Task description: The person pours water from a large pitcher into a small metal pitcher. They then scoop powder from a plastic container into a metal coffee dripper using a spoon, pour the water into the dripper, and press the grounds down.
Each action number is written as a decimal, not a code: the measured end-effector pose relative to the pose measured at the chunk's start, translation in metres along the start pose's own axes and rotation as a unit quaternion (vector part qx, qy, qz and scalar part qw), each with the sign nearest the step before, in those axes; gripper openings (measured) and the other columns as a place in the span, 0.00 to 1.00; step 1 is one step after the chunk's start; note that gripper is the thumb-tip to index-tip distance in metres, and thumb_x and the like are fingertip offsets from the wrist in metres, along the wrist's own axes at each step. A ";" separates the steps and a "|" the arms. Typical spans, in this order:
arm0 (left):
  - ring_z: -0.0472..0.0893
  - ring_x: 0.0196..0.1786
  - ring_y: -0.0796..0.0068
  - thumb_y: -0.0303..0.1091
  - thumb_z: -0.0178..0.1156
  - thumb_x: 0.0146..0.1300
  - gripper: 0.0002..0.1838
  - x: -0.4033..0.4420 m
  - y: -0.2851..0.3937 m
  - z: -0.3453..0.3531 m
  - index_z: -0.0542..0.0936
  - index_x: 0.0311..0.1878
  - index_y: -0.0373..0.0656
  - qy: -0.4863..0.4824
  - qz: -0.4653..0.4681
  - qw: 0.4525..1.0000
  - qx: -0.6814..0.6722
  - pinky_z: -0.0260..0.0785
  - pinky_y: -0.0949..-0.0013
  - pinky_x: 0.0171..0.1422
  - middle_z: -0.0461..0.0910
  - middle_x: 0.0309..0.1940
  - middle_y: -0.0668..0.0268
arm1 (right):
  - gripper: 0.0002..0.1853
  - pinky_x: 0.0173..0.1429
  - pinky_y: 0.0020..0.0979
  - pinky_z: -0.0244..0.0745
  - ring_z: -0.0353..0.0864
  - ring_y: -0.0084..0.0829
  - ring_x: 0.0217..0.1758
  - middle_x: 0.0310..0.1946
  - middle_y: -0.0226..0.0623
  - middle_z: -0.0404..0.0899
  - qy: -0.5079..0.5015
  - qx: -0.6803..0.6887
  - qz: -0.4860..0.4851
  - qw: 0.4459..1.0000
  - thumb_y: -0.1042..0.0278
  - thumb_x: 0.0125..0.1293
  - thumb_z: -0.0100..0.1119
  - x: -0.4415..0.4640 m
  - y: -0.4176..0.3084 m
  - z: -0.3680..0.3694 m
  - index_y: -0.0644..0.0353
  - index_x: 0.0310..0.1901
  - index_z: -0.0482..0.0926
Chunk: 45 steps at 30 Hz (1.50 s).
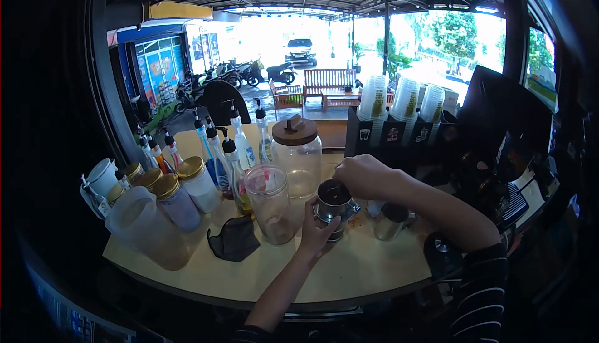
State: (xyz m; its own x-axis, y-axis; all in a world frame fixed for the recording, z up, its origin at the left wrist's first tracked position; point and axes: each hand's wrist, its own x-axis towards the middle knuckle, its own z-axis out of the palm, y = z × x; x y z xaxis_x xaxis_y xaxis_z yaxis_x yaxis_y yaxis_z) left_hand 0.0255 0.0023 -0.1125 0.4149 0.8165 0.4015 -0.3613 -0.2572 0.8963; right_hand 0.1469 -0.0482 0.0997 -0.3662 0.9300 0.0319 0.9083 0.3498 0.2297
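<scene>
My left hand (317, 229) is wrapped round a small metal canister (334, 213) with a dark round opening at its top and a bracket on its side. It stands upright, low over the counter. My right hand (363, 177) is closed and bent down just behind the canister's rim. Its fingertips are hidden, so I cannot see what they grip. A metal cup (390, 222) stands to the right, under my right forearm. Close on the left is a clear open jar (267, 205), and behind it a glass jar with a wooden lid (296, 159).
Pump bottles (234, 174), gold-lidded jars (198, 184), a frosted pitcher (146, 230) and a dark cloth mask (233, 239) occupy the counter's left (349, 274). A black holder (380, 132) with stacked plastic cups stands at the back right. Dark equipment lines the right side.
</scene>
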 end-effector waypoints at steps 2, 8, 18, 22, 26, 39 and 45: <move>0.72 0.59 0.64 0.40 0.71 0.51 0.40 0.000 0.001 0.000 0.59 0.63 0.45 -0.001 -0.038 0.999 -0.029 0.67 0.62 0.61 0.68 0.57 0.57 | 0.05 0.41 0.37 0.79 0.83 0.38 0.39 0.32 0.37 0.80 0.037 -0.032 -0.016 0.999 0.73 0.51 0.59 0.007 0.001 0.015 0.58 0.32 0.81; 0.71 0.61 0.65 0.41 0.71 0.50 0.40 -0.002 0.013 0.004 0.59 0.63 0.45 -0.009 -0.074 0.995 -0.073 0.66 0.61 0.63 0.67 0.58 0.57 | 0.08 0.42 0.37 0.79 0.83 0.38 0.40 0.36 0.37 0.80 0.001 -0.034 -0.016 0.999 0.74 0.52 0.58 0.012 0.002 0.009 0.56 0.35 0.82; 0.68 0.62 0.66 0.35 0.71 0.50 0.40 0.001 0.004 0.003 0.58 0.63 0.47 -0.016 -0.052 0.994 -0.097 0.64 0.63 0.64 0.66 0.57 0.58 | 0.07 0.46 0.38 0.77 0.81 0.36 0.44 0.36 0.33 0.79 0.021 -0.001 -0.050 0.999 0.71 0.51 0.61 0.009 0.002 0.000 0.57 0.33 0.81; 0.69 0.61 0.66 0.30 0.69 0.52 0.38 0.001 0.007 0.005 0.58 0.63 0.48 -0.021 -0.058 0.990 -0.126 0.66 0.64 0.63 0.66 0.57 0.59 | 0.05 0.47 0.37 0.77 0.82 0.34 0.44 0.33 0.31 0.78 0.027 -0.048 -0.039 0.998 0.70 0.50 0.63 0.009 0.005 0.007 0.56 0.30 0.80; 0.69 0.61 0.67 0.27 0.68 0.53 0.37 -0.001 0.009 0.007 0.58 0.62 0.50 -0.024 -0.069 0.983 -0.169 0.67 0.65 0.62 0.65 0.57 0.60 | 0.06 0.46 0.36 0.76 0.81 0.34 0.43 0.33 0.31 0.78 0.083 0.005 -0.097 0.992 0.70 0.49 0.63 0.005 0.015 0.018 0.55 0.30 0.80; 0.70 0.60 0.67 0.25 0.67 0.54 0.37 -0.005 0.016 0.009 0.56 0.63 0.51 -0.031 -0.084 0.977 -0.194 0.70 0.64 0.59 0.65 0.58 0.60 | 0.06 0.46 0.36 0.74 0.80 0.36 0.40 0.32 0.32 0.77 0.126 -0.004 -0.112 0.986 0.70 0.50 0.62 -0.007 0.020 0.020 0.55 0.32 0.79; 0.70 0.60 0.66 0.25 0.67 0.54 0.38 -0.001 0.011 0.007 0.56 0.64 0.52 -0.027 -0.066 0.984 -0.161 0.70 0.64 0.59 0.64 0.58 0.60 | 0.06 0.45 0.39 0.73 0.80 0.36 0.38 0.31 0.31 0.76 0.130 0.059 -0.130 0.981 0.72 0.51 0.60 -0.004 0.016 0.028 0.53 0.33 0.80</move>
State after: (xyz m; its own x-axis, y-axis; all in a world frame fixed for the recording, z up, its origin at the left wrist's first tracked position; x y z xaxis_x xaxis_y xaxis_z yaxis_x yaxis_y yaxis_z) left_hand 0.0273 -0.0050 -0.1017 0.5170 0.8005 0.3032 -0.5439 0.0336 0.8385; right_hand 0.1684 -0.0429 0.0762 -0.6133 0.7529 0.2386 0.7893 0.5955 0.1499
